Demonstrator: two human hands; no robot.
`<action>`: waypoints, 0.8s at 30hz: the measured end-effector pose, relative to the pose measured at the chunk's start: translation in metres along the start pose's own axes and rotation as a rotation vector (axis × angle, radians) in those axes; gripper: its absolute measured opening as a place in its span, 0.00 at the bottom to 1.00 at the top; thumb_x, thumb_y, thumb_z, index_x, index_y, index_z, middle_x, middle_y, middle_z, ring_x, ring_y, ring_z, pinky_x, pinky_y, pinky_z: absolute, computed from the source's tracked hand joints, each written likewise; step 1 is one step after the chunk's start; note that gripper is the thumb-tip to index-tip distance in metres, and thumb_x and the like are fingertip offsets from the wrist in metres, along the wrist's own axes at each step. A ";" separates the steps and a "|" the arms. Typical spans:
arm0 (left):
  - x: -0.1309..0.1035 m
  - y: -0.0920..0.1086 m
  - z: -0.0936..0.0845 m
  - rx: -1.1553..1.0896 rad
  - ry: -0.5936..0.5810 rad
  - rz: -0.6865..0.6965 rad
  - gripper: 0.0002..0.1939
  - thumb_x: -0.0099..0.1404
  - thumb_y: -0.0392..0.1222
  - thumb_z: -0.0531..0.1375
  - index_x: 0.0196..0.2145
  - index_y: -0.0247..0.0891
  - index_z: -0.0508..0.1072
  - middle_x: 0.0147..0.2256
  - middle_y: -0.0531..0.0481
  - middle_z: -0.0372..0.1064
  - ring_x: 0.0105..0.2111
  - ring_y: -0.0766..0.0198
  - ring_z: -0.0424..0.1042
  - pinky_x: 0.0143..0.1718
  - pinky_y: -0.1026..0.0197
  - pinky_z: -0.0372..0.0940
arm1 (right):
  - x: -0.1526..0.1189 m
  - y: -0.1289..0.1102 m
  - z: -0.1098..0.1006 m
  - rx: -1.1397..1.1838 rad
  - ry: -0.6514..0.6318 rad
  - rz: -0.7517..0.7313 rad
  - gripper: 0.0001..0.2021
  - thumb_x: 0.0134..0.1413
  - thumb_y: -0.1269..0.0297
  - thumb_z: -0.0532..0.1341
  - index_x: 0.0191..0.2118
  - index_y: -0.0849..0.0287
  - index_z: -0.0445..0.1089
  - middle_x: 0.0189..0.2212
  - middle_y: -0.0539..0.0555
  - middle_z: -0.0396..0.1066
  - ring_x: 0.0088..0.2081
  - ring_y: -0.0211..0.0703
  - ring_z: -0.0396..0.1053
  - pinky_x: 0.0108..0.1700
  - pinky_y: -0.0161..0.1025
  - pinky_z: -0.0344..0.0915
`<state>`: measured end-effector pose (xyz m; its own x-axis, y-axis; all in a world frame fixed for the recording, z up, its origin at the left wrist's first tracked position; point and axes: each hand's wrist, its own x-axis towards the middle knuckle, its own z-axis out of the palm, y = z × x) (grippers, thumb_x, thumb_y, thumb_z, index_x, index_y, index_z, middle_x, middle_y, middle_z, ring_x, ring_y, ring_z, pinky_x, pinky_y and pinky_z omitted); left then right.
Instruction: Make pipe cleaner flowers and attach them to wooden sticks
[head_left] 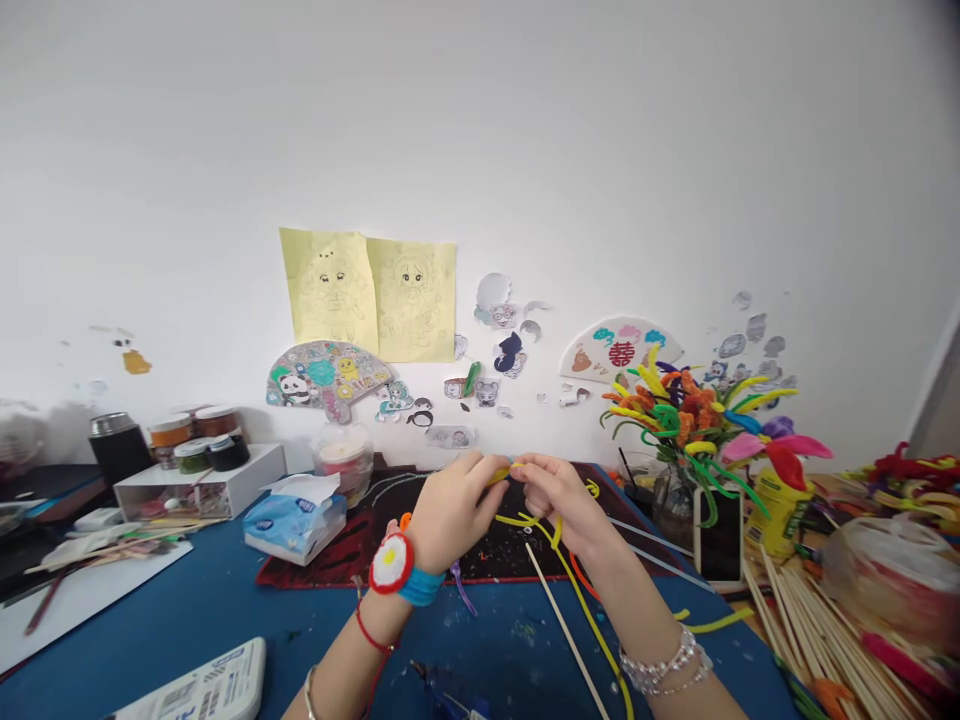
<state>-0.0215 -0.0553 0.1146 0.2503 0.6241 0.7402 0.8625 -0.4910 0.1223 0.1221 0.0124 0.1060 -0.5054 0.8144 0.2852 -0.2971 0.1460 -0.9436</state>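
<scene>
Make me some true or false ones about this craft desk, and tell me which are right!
1. The left hand and right hand are both pinching something fuzzy and yellow. True.
2. The flower bracelet is on the right wrist. False: it is on the left wrist.
3. The tissue pack is blue and white. True.
4. The phone is lying flat. False: it stands upright, in front of the yellow container.
5. There are drawings on yellow paper on the wall. True.
</scene>
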 end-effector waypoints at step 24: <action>-0.003 -0.008 -0.016 -1.462 -0.646 -0.400 0.10 0.51 0.43 0.62 0.23 0.31 0.73 0.24 0.50 0.63 0.22 0.71 0.61 0.23 0.67 0.55 | -0.045 -0.036 0.017 -0.319 -0.283 -0.116 0.07 0.40 0.65 0.63 0.26 0.64 0.68 0.19 0.51 0.67 0.18 0.29 0.52 0.20 0.30 0.46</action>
<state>-0.0357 -0.0627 0.1220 0.5812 0.7946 0.1756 -0.1136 -0.1344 0.9844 0.1416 -0.0390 0.1300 -0.6985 0.6031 0.3852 -0.1227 0.4294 -0.8948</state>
